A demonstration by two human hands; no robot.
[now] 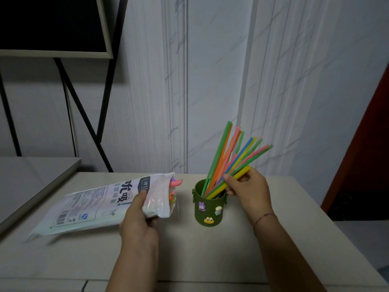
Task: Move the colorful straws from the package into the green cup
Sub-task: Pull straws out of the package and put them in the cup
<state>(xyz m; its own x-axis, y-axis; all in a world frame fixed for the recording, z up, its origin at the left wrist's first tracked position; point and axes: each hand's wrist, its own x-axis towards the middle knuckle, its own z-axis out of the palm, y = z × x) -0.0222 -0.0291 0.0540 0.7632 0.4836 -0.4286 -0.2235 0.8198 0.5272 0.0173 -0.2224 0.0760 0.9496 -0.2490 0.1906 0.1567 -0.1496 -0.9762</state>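
Straws (233, 159) in green, orange, pink, blue and yellow stand fanned out in the green cup (209, 207), leaning up and to the right against the pale marbled wall (210, 81). The cup sits upright on the beige counter (189, 256), its side stuck with small cartoon figures, a purple one, a pale one and a yellow one with big eyes. From the head view, the right hand (250, 192) is just right of the cup's rim, its fingers (228, 180) closed around a yellow straw (235, 179) whose lower end reaches down into the cup; a thin cord bracelet circles that wrist. The left hand (139, 218) is left of the cup, its thumb and fingers pinched on the open end of the white printed package (94, 205), which lies slanted with its far corner on the counter and its mouth raised toward the cup. A pink straw (176, 182) pokes out of that mouth, and more coloured ends show inside it. Behind, at the upper left, a dark framed panel (52, 24) rests on black metal legs (84, 114).
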